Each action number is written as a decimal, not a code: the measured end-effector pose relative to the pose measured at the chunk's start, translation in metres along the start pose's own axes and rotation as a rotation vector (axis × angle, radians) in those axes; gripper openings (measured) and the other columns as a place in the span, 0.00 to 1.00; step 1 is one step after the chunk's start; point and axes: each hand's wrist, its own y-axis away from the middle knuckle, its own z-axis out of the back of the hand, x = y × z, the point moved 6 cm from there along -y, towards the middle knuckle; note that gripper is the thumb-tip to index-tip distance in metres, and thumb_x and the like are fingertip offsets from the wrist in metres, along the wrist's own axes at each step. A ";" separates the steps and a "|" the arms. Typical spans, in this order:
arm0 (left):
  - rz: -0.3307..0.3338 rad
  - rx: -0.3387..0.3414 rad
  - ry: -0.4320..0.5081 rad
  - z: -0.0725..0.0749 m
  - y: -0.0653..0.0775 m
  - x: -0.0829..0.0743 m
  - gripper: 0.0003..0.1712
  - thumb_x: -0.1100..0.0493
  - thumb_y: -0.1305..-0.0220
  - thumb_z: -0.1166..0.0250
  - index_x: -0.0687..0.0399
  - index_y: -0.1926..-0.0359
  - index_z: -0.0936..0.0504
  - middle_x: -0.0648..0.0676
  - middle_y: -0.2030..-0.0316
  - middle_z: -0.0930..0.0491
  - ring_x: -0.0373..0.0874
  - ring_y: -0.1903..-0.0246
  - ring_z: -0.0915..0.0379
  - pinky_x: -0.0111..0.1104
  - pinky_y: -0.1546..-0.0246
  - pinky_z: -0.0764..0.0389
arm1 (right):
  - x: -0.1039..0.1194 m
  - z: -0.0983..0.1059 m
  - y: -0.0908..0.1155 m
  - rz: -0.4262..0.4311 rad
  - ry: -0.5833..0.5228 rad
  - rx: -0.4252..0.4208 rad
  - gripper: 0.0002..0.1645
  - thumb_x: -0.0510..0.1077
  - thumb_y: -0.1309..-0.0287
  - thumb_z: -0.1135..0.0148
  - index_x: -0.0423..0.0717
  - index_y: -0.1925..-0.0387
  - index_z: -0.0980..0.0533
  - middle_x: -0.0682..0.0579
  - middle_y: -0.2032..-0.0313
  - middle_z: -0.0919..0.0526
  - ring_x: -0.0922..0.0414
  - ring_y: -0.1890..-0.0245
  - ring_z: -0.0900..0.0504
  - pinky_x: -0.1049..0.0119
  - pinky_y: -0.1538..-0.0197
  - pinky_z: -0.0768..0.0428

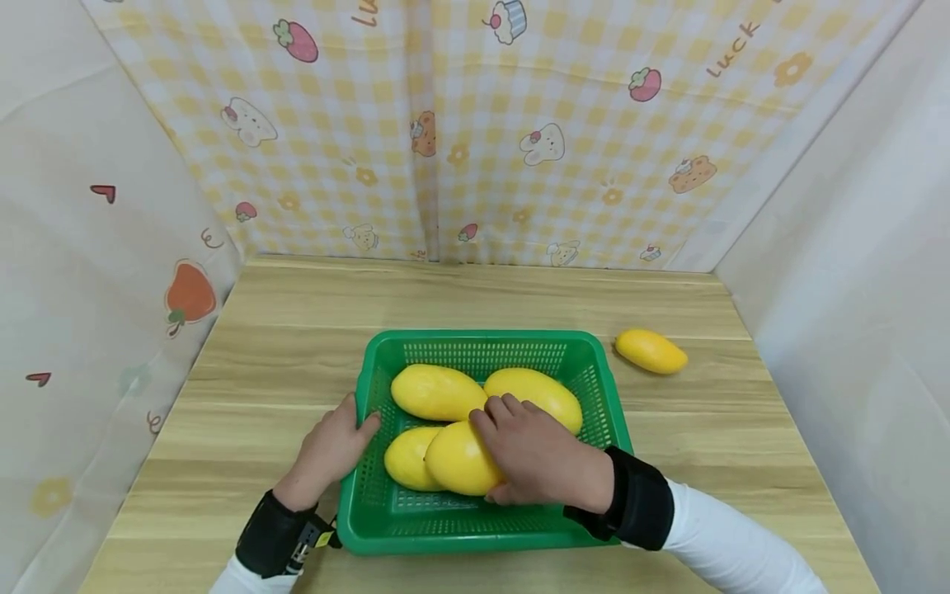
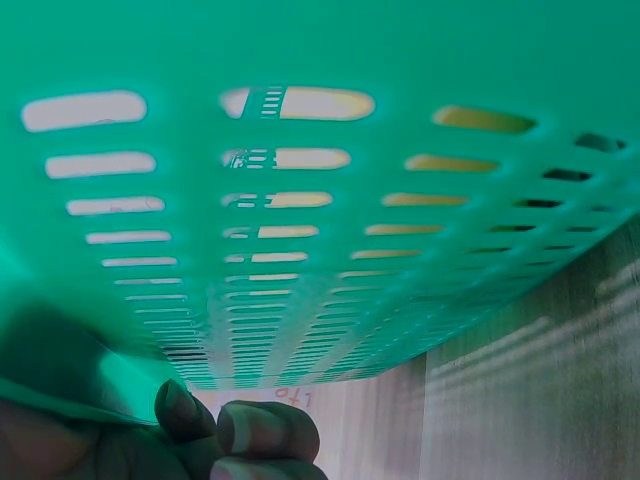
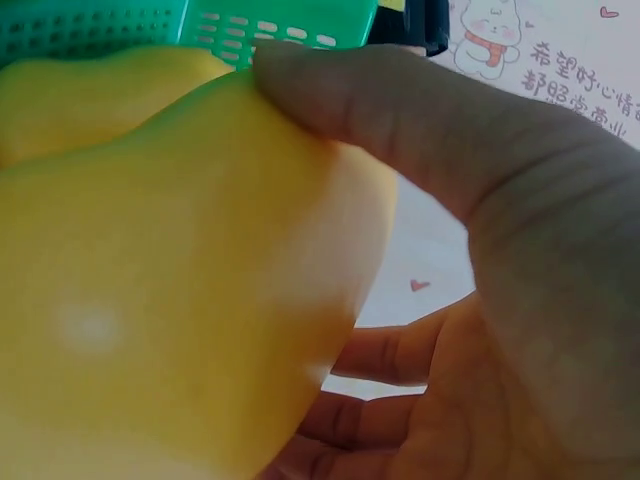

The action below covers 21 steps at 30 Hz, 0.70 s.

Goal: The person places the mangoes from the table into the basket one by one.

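Observation:
A green plastic basket with slotted walls stands on the table and holds several yellow mangoes. My left hand grips its left rim, thumb over the inside edge; in the left wrist view, curled fingers show outside the slotted wall. With my right hand I hold a large mango at the front of the basket, thumb and fingers around it. That mango overlaps another mango at front left. Behind them lie a left mango and a right mango, the latter partly hidden by my right hand.
A smaller mango lies on the wooden table, to the right of the basket's back corner. A yellow checked cloth hangs behind the table, and white cloth covers both sides.

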 end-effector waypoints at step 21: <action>-0.006 -0.012 -0.031 -0.001 0.000 -0.001 0.24 0.55 0.28 0.52 0.69 0.40 0.38 0.54 0.76 0.24 0.42 0.84 0.24 0.34 0.86 0.22 | 0.025 -0.020 -0.017 0.148 -0.072 0.046 0.50 0.76 0.57 0.36 0.45 0.43 0.33 0.53 0.59 0.27 0.60 0.63 0.29 0.71 0.60 0.26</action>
